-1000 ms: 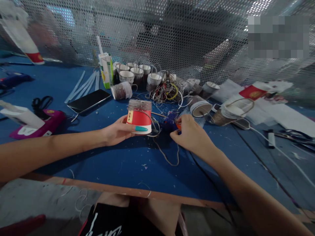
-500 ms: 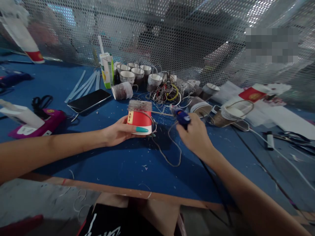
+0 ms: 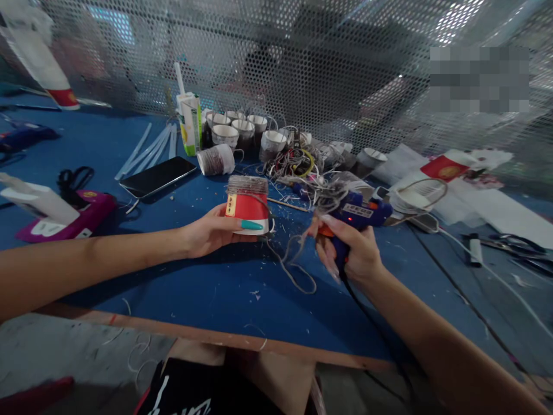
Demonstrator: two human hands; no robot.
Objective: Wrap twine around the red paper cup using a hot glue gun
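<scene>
Left hand [image 3: 209, 233] grips red-and-white cup [image 3: 247, 208]: thumb across the white band in front, other fingers mostly hidden behind it. Cord wrapped round the cup's upper end; loose cord [image 3: 284, 267] trails onto blue table [image 3: 207, 314]. Right hand [image 3: 356, 245] clasps blue glue gun [image 3: 374, 212], red light on, fingers by orange trigger [image 3: 325, 231]; can't tell if it's pressed.

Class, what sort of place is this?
Probably a craft workshop: the right hand holds a glue gun, the left hand a partly string-wrapped paper cup, and glue sticks lie nearby.
</scene>
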